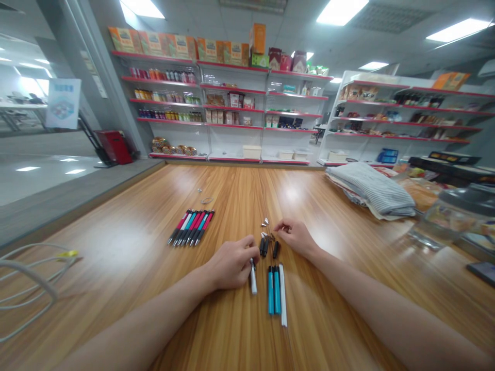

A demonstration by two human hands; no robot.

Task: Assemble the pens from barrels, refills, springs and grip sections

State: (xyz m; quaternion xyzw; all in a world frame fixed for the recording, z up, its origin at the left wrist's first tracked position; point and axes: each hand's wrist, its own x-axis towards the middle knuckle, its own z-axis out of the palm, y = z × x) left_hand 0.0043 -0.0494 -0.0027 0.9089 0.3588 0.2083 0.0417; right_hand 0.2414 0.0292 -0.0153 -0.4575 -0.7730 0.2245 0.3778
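My left hand [235, 262] is closed around a white pen barrel [253, 281], whose lower end sticks out toward me. Just to the right lie black pen grips [264, 246], with another black grip [276, 250] a little apart. My right hand [296, 235] hovers at small dark pieces [272, 237], its fingers pinched; what they hold, if anything, is too small to tell. Silver pen tips [265, 222] sit beyond. Nearer me are two teal pen barrels [274, 291] beside thin white refills [283, 294]. Several assembled pens [191, 227] form a row at the left.
A thin ring of wire [207, 200] lies behind the pen row. White cable [34, 281] loops at the left edge. Folded striped cloth [373, 188] and a clear jar [444, 216] stand at the right. Stocked shelves [235, 109] rise behind the wooden table [154, 319].
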